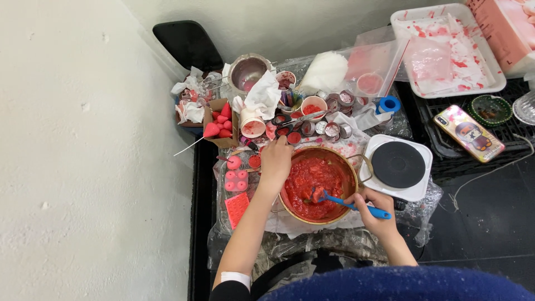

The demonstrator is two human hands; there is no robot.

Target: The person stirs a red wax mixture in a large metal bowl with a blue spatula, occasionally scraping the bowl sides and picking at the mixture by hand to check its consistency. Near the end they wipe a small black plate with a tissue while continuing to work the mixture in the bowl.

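Red chunky mass (312, 184) in the brass bowl (345, 209) at the surface's near middle is being stirred: the right hand (374, 210) is clamped on a blue spatula (348, 204), the left hand (276, 163) steadies the far-left rim. More turning seems called for. A hotplate (397, 165) crowds the right, pink moulds (236, 192) the left.

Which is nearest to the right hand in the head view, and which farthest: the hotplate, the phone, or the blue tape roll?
From the right hand:
1. Hotplate, just above it.
2. Blue tape roll, farther up the table.
3. Phone, far to the right.

one pot (350, 167), one hotplate (398, 165), perhaps one phone (468, 133)
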